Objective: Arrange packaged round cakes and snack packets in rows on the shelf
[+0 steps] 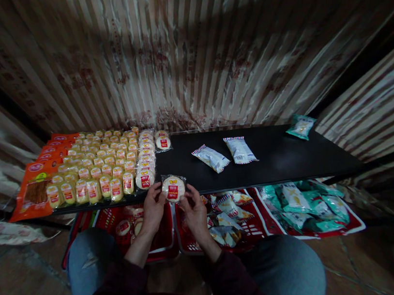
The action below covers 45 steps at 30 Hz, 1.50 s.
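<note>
A round white pastry in clear wrap with a red label (174,189) is at the front edge of the black shelf, between my hands. My left hand (154,206) pinches its left side, and my right hand (194,209) grips its right side. Just left of it, a column of overlapping round wrapped pastries (145,162) runs toward the back of the shelf. One more round pastry (163,141) lies by itself at the back, right of that column.
Rows of small yellow wrapped cakes (102,165) and orange packets (34,187) fill the shelf's left. White packets (240,150) and a teal packet (301,126) lie on the black shelf (271,156). Below, red baskets (174,228) hold round pastries, striped packets (227,206) and teal packets (311,207).
</note>
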### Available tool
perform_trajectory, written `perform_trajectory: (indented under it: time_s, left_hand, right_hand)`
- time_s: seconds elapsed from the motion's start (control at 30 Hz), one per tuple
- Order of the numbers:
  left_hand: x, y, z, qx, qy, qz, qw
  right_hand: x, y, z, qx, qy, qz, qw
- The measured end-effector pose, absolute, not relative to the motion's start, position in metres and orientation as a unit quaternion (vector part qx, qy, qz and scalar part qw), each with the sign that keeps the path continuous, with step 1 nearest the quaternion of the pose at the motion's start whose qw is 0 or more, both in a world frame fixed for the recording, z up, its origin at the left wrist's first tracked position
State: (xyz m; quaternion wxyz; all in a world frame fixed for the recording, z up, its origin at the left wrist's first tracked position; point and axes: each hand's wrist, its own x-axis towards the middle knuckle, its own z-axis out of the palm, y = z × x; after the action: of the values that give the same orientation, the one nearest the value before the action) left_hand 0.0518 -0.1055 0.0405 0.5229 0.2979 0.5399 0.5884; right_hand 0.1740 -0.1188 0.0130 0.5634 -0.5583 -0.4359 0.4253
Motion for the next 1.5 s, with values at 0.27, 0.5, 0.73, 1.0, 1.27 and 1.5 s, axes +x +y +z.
perform_trajectory:
  time_s: [0.27,0.5,0.73,1.0,1.27,1.5]
  left_hand:
    - [0.054,-0.081,0.03,0.388,0.559,0.585,0.442]
    - [0.065,-0.064,0.035,0.44,0.561,0.585,0.386]
    - [0.073,-0.041,0.036,0.452,0.576,0.579,0.36]
    - [0.085,-0.008,0.022,0.494,0.587,0.571,0.292]
    - [0.087,0.013,0.009,0.602,0.653,0.443,0.12]
    - [0.086,0.026,0.005,0.602,0.663,0.435,0.099]
  right_hand:
    - [0.174,-0.084,0.015,-0.559,-0.458,0.408,0.558]
    - [0.177,-0.053,0.015,-0.566,-0.475,0.389,0.55]
    - [0.177,-0.014,0.01,-0.574,-0.488,0.365,0.546]
    - [0.175,0.028,0.009,-0.599,-0.52,0.311,0.524]
    - [0.166,0.057,0.005,-0.613,-0.543,0.291,0.494]
    - [0.161,0.072,0.004,-0.626,-0.544,0.287,0.479]
